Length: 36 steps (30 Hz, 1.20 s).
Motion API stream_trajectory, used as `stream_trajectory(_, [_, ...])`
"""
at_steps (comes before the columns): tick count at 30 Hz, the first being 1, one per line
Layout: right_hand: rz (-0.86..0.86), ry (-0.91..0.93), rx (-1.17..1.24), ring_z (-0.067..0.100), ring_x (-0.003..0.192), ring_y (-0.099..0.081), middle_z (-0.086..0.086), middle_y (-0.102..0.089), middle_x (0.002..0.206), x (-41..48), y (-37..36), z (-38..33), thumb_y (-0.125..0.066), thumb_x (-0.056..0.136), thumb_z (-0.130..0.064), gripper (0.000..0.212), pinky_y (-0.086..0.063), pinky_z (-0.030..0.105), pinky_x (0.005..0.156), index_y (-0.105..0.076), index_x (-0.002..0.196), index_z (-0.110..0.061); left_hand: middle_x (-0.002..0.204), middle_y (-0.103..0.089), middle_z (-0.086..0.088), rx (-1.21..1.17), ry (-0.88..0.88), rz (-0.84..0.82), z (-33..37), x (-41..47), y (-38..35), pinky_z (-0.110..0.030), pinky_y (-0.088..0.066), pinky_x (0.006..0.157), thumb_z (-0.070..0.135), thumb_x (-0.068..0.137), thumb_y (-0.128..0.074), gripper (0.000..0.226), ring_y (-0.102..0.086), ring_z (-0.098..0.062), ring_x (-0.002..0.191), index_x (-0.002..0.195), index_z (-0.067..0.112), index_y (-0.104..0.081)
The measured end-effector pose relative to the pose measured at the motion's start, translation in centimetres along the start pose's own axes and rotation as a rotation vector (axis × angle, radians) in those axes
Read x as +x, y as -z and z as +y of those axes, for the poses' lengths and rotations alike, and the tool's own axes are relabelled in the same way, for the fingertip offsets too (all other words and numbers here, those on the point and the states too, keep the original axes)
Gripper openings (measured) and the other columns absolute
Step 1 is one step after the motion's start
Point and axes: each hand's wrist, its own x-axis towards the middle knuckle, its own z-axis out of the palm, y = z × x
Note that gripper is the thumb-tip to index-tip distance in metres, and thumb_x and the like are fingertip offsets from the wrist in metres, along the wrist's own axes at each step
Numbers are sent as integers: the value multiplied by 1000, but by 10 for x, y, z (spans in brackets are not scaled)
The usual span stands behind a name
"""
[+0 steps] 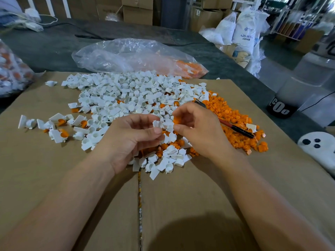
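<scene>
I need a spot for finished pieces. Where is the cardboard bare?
Bare cardboard lies left of the left hand and nearest you, either side of the seam. White parts crowd the middle, orange parts the right.

**A Factory Work Room**

This looks like a factory or store room where small parts get sorted. A big heap of little white pieces and orange pieces, all plastic, lies on flat brown cardboard. A clear plastic bag lies behind the heap. Brown boxes are stacked at the back. Big white sacks stand on the floor, and one has "ABS" printed on it. Metal racks stand far off on the right.
</scene>
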Motion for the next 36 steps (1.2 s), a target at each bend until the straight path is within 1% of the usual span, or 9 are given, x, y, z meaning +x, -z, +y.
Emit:
stream_trajectory(5, [59,42,156,-2,62,-55,-16,-56,78,-5,-2,-8,-76,72,-9,35,-47,11,61,-59,79,-39,67,-69,-7,38,-26,5,-2,-1,0,-20,-54,55,2,51,-69,36,-70,-20,62,86,5,-66])
stream_trajectory(8, [61,86,162,0,73,-59,-16,-56,85,-7,-7,-10,-71,76,-4,27,-49,13,72,-69,94,-24,68,-69,-7,44,-38,1,-2,-1,-1,-20,-54,56,3,50,-69,35,-70,-19,63,85,5,-67])
stream_trajectory(11, [50,123,115,-1,81,-57,-15,-56,87,-7,-9,-11,-64,81,0,28,-47,12,76,-69,105,-14,67,-70,-6,35,-50,5,-2,-1,0,-19,-54,55,4,51,-69,33,-70,-17,63,84,5,-68])
stream_trajectory(16, [69,106,154,3,72,-61,-17,-60,76,-10,-9,-13,-68,80,-6,22,-50,12,66,-70,90,-26,70,-70,-10,48,-72,2,0,-2,-1,-19,-53,56,6,47,-72,32,-70,-19,65,79,9,-72])
stream_trajectory(19, [83,68,183,1,69,-62,-17,-62,70,-9,-8,-13,-70,78,-7,33,-49,10,61,-59,73,-38,72,-68,-12,49,-87,8,0,-3,-2,-19,-54,56,7,43,-74,29,-70,-19,64,72,12,-75])
stream_trajectory(23, [98,84,128,1,65,-60,-16,-62,66,-10,-9,-13,-71,78,-8,29,-50,13,59,-60,69,-34,71,-67,-10,104,-124,40,-1,-4,-3,-20,-54,58,16,35,-77,38,-69,-19,63,73,14,-74])
stream_trajectory(28, [109,87,101,3,64,-61,-14,-63,67,-11,-11,-11,-71,77,-9,9,-52,17,60,-69,76,-18,56,-67,4,298,-229,72,1,-9,-8,-11,-49,52,12,49,-71,31,-65,-5,53,80,13,-69])
stream_trajectory(33, [114,81,127,2,60,-63,-16,-62,62,-11,-11,-10,-72,76,-8,28,-53,16,57,-61,66,-32,61,-69,10,432,-312,114,1,-12,-11,-7,-47,54,18,49,-72,31,-65,0,57,80,20,-68])
stream_trajectory(36, [102,55,176,4,58,-64,-14,-63,60,-12,-11,-11,-72,75,-8,29,-55,20,58,-61,65,-33,62,-70,9,405,-307,94,1,-11,-10,-8,-48,55,16,50,-71,31,-66,-2,58,81,18,-69])
